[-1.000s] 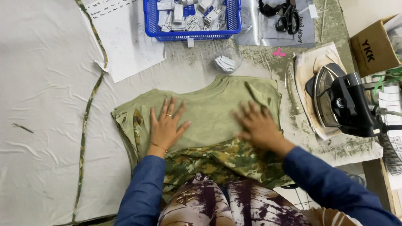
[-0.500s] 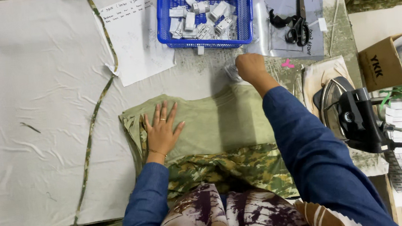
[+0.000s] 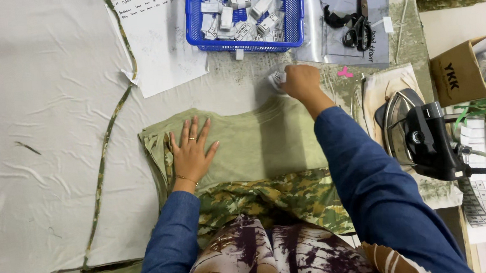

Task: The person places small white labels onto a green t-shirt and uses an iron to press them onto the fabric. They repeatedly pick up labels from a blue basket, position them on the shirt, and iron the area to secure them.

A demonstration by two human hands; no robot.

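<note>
Fingers (image 3: 291, 79) half-hide small white label (image 3: 276, 79).

White-covered table (image 3: 52, 170) bearing an olive garment (image 3: 255, 144), blue basket (image 3: 296, 9), paper sheet (image 3: 159, 44), scissors (image 3: 359, 21) and iron (image 3: 419, 138).

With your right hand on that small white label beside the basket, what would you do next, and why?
Probably carry the small white label back onto the olive fabric piece: the right hand closes on it, while the left hand presses the fabric flat.
</note>
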